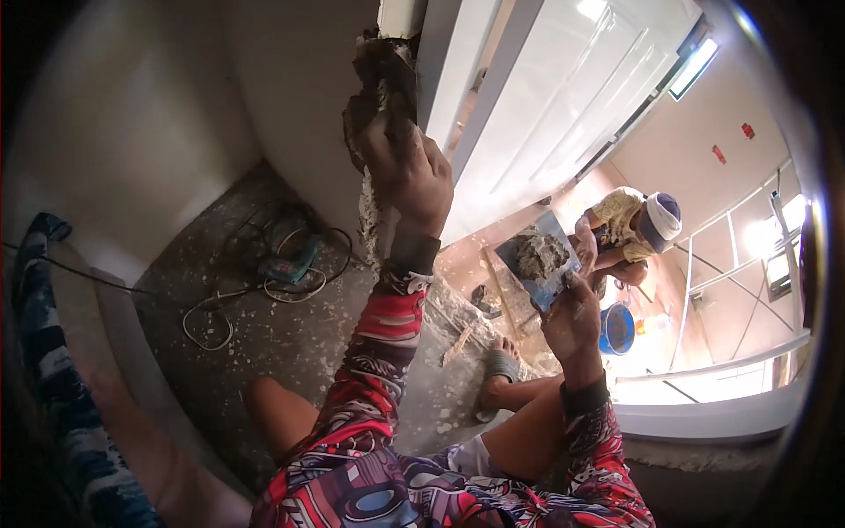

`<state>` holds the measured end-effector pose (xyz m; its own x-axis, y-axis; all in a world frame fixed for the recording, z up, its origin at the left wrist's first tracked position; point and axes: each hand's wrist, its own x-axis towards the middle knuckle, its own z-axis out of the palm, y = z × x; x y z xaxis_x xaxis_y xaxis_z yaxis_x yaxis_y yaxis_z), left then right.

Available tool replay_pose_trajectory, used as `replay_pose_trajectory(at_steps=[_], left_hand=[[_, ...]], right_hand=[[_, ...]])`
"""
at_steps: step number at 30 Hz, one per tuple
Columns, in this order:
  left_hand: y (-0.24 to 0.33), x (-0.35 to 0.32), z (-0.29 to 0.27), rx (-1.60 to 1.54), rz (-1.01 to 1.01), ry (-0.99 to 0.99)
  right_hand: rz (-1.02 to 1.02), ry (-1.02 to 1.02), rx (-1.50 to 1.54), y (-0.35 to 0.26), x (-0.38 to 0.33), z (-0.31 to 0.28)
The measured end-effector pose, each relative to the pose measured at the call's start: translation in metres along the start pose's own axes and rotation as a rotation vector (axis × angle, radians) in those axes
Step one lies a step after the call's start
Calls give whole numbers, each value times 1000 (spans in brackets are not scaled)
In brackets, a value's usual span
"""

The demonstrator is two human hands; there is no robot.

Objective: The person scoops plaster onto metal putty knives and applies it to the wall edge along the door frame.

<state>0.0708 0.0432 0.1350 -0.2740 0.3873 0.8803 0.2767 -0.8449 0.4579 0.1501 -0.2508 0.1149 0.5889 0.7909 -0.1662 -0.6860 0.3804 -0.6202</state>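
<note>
My left hand (pixel 409 172) is raised to the wall edge beside the white door frame (pixel 488 97). Its fingers are closed around a dark, mortar-smeared tool (pixel 385 66), whose exact kind is hard to make out in the shade. Rough mortar (pixel 369 216) runs down the wall edge below that hand. Lower and to the right, my right hand (pixel 572 326) grips the near edge of a flat blue board (pixel 552 225). A heap of wet grey mortar (pixel 539 254) lies on the board.
A crouching person (pixel 625 231) with a head cloth is just beyond the board, near a blue bucket (pixel 617 330). A teal power tool (pixel 292 262) and loops of cable lie on the spattered floor at left. A white panelled door (pixel 581 97) and metal framework (pixel 731 264) stand right.
</note>
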Motion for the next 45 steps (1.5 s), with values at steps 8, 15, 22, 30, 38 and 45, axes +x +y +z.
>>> replay_pose_trajectory(at_steps=[8, 15, 22, 30, 38, 45], left_hand=[[9, -1, 15, 100, 0, -147], [-3, 14, -12, 9, 15, -373], [-6, 8, -36, -44, 59, -483], [-10, 16, -56, -52, 69, -183], [-9, 46, -34, -28, 92, -234], [-26, 68, -53, -26, 6, -300]], right_hand=[[-12, 152, -124, 7, -8, 20], [-37, 336, -137, 11, -14, 43], [61, -8, -67, 12, -17, 33], [-19, 75, -246, 20, -17, 46], [-34, 159, -191, 23, -14, 28], [-35, 139, -191, 19, -15, 27]])
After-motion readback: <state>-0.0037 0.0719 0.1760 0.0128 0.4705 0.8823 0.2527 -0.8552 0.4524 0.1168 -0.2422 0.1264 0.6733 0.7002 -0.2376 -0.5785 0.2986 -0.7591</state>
